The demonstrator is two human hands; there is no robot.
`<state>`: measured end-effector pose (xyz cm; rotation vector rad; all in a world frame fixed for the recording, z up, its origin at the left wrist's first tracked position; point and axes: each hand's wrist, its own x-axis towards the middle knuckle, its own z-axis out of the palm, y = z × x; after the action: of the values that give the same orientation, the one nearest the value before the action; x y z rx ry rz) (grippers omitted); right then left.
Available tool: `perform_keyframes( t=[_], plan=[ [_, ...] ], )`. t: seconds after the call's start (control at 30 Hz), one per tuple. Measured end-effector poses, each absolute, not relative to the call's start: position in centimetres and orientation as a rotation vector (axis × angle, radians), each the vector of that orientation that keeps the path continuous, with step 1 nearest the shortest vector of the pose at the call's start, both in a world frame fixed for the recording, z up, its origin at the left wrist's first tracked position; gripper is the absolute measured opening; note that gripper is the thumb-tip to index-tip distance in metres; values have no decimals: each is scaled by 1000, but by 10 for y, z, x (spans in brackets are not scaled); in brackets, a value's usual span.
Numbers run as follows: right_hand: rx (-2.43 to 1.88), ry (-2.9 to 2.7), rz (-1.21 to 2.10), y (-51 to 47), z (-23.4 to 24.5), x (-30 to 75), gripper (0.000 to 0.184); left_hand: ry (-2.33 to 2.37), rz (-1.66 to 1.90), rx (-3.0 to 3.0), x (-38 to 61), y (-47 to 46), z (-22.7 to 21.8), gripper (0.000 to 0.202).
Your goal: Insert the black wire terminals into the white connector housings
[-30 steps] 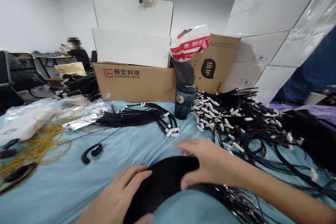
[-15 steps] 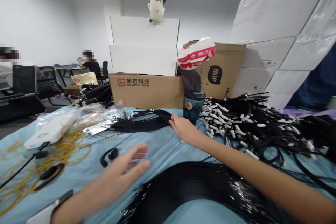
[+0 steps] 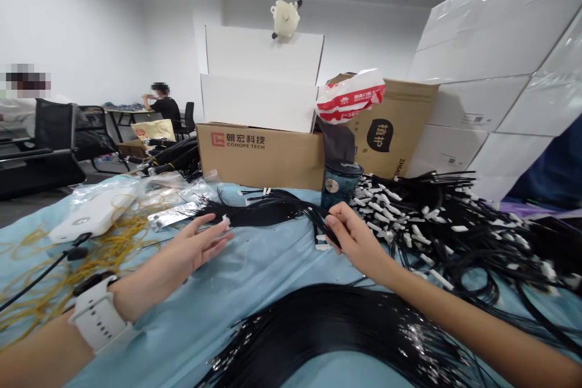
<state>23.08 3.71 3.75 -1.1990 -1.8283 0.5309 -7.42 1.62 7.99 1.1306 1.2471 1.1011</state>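
Note:
My right hand is closed around one end of a bundle of thin black cables, with loose strands poking out by the fingers. White connectors lie just below that end. My left hand, a white watch on its wrist, hovers open near the bundle's other end, fingers apart. A small white piece shows at one of its fingertips; whether it is held there I cannot tell. Nearer to me, a thick curved bundle of black cables lies on the blue cloth.
At the right is a heap of black cables with white connectors. A dark blue cup stands behind my right hand, before cardboard boxes. Yellow strings and a white device are at the left. Two people sit farther back.
My right hand has drawn its end of the cable bundle right and towards me. My left hand has moved forward and left, towards the other end. The view has shifted slightly.

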Motion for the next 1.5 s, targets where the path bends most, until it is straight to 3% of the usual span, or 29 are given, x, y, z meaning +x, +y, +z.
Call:
perform_keyframes(
  t=[0.13, 0.23, 0.33, 0.57, 0.73, 0.9, 1.0, 1.2, 1.33, 1.5],
  plan=[
    [-1239, -1917, 503, 38, 36, 245, 35, 1260, 1074, 1079, -72, 23, 74, 42],
    [-1343, -1988, 373, 46, 35, 261, 29, 1289, 1055, 1074, -77, 30, 66, 22],
    [-1444, -2018, 197, 53, 35, 277, 25, 1335, 998, 1077, -83, 34, 56, 14],
    [-1287, -2213, -145, 22, 51, 253, 24, 1284, 906, 1127, -79, 26, 43, 22],
    [-1303, -2398, -266, 14, 53, 209, 55, 1217, 872, 1164, -75, 22, 54, 36],
    [-1593, -2496, -310, 46, 53, 224, 24, 1193, 853, 1238, -75, 18, 45, 37],
    [-1675, -2570, -326, 53, 60, 253, 23, 1182, 853, 1293, -69, 16, 29, 36],
    [-1588, -2671, -308, 24, 82, 258, 54, 1161, 804, 1403, -59, 8, 20, 24],
    [-1033, -2662, -11, -16, 66, 197, 19, 1195, 784, 1508, -59, 1, 26, 25],
    [-773, -2616, 15, -34, 25, 150, 12, 1236, 781, 1599, -58, -3, 24, 31]
  ],
)
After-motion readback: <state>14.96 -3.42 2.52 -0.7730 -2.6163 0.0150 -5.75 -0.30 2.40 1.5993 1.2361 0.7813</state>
